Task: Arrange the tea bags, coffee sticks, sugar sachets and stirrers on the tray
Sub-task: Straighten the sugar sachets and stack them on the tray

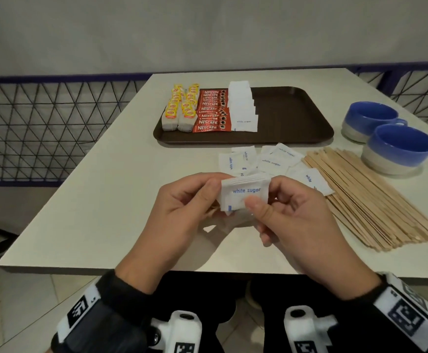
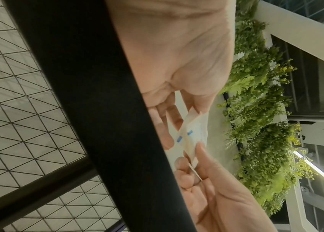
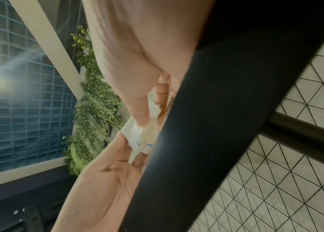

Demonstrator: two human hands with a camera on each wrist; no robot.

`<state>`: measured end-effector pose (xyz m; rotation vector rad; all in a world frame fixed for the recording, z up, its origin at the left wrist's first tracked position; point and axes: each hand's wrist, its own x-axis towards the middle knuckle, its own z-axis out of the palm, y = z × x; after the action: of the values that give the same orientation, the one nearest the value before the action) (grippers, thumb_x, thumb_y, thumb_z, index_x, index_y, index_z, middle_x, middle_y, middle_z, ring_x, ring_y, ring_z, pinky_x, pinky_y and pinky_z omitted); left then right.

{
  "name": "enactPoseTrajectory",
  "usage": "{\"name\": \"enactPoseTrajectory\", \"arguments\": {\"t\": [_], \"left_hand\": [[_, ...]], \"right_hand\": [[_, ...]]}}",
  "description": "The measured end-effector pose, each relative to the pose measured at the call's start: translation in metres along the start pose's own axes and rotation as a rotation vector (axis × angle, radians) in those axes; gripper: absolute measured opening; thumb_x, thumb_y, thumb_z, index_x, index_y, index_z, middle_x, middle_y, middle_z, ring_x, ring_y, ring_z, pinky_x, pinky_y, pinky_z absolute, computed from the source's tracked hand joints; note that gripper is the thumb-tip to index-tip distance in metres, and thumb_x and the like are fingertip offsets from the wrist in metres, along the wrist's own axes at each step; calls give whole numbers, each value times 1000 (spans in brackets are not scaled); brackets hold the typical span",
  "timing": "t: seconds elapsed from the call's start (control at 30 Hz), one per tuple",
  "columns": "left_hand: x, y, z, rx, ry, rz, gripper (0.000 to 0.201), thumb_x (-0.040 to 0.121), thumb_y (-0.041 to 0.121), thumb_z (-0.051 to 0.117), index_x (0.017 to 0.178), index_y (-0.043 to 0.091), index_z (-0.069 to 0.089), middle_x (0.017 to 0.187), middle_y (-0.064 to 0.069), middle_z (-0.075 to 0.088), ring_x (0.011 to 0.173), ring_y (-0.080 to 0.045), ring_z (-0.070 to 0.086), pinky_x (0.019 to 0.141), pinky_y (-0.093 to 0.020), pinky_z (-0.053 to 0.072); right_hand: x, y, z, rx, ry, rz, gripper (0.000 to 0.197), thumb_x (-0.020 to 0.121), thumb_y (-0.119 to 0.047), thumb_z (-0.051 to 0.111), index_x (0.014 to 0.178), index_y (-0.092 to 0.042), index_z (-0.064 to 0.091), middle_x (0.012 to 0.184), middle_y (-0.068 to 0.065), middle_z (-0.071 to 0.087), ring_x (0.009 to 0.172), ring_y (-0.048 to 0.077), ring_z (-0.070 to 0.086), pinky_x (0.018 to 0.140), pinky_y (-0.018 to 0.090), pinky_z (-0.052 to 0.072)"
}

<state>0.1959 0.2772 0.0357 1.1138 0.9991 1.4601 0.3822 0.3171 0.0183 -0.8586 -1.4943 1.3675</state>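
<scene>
Just above the table's near edge, both hands hold a small stack of white sugar sachets [image 1: 244,193] between them. My left hand [image 1: 215,197] pinches its left side and my right hand [image 1: 264,197] pinches its right side, thumb on the front. The wrist views show the same stack [image 2: 194,133] [image 3: 143,138] between the fingers. On the brown tray [image 1: 289,110] lie rows of yellow-tagged tea bags [image 1: 179,109], red coffee sticks [image 1: 211,110] and sugar sachets [image 1: 242,105]. Loose sachets [image 1: 269,159] and a pile of wooden stirrers [image 1: 368,200] lie on the table.
Two blue-and-white cups [image 1: 371,121] [image 1: 399,149] stand at the right, beyond the stirrers. The tray's right half is bare. A dark wire-mesh railing [image 1: 42,128] runs along the table's left and far sides.
</scene>
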Motion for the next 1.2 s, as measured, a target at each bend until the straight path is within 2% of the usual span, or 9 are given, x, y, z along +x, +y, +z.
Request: {"name": "enactPoseTrajectory", "arguments": {"t": [0.07, 0.2, 0.3, 0.43, 0.57, 0.7, 0.87, 1.0, 1.2], "left_hand": [[1, -1, -3, 34, -44, 3, 32, 85, 29, 69, 110, 10, 76, 100, -12, 77, 80, -23, 75, 72, -33, 61], [5, -7, -6, 150, -57, 12, 49, 76, 6, 82, 122, 15, 67, 102, -17, 77, 73, -28, 72, 68, -42, 61], [6, -10, -9, 112, -41, 11, 48, 74, 2, 79, 119, 15, 68, 97, -21, 76, 71, -26, 67, 67, -35, 56], [5, -11, -8, 119, -44, 12, 40, 72, 2, 80, 110, 14, 74, 93, -19, 77, 72, -26, 66, 72, -32, 56], [3, -9, -6, 99, -60, -21, 38, 78, 0, 81, 113, 9, 72, 94, -23, 77, 78, -39, 73, 77, -41, 60], [0, -5, -1, 107, -26, -37, 35, 78, 2, 71, 113, 5, 69, 90, -21, 78, 68, -27, 74, 66, -29, 59], [-1, -2, 0, 119, -40, -66, 31, 86, -2, 66, 116, 5, 69, 94, -21, 78, 72, -30, 75, 79, -47, 63], [-1, -2, -1, 137, -62, -65, 36, 83, 1, 69, 118, 3, 69, 100, -20, 78, 91, -37, 76, 84, -39, 62], [0, -5, -3, 192, -76, -37, 31, 87, -9, 67, 115, 3, 71, 97, -16, 79, 85, -30, 76, 79, -34, 62]], "right_hand": [[0, 1, 0, 28, 4, 3, 9, 89, -24, 74, 82, -28, 72, 71, -2, 69, 60, 26, 59, 60, 40, 49], [1, 6, -1, 39, 11, 4, 12, 89, -25, 78, 80, -20, 71, 69, 9, 67, 61, 28, 64, 62, 41, 51], [1, 6, 0, 56, 27, -9, 4, 90, -22, 76, 92, -19, 75, 79, 8, 73, 65, 27, 67, 65, 43, 53], [0, 6, 1, 87, 45, -33, 22, 90, -12, 74, 108, -24, 73, 88, 8, 75, 64, 26, 69, 64, 43, 53], [-1, 3, 2, 110, 39, -42, 52, 92, 2, 70, 124, -39, 66, 96, 6, 74, 71, 28, 69, 64, 42, 54], [-3, 5, 3, 42, 47, -69, 41, 92, 1, 70, 108, -36, 76, 97, 1, 75, 66, 20, 68, 63, 36, 54], [-2, 6, 4, 21, 65, -77, 43, 90, 3, 73, 102, -38, 77, 85, 1, 74, 66, 20, 66, 64, 37, 55], [-1, 7, 3, 7, 59, -69, 43, 89, 1, 75, 104, -39, 76, 83, 1, 73, 68, 24, 65, 66, 40, 55], [-2, 6, 3, 49, 91, -61, 27, 90, -18, 73, 110, -36, 75, 95, -3, 73, 73, 20, 71, 63, 37, 54]]}}
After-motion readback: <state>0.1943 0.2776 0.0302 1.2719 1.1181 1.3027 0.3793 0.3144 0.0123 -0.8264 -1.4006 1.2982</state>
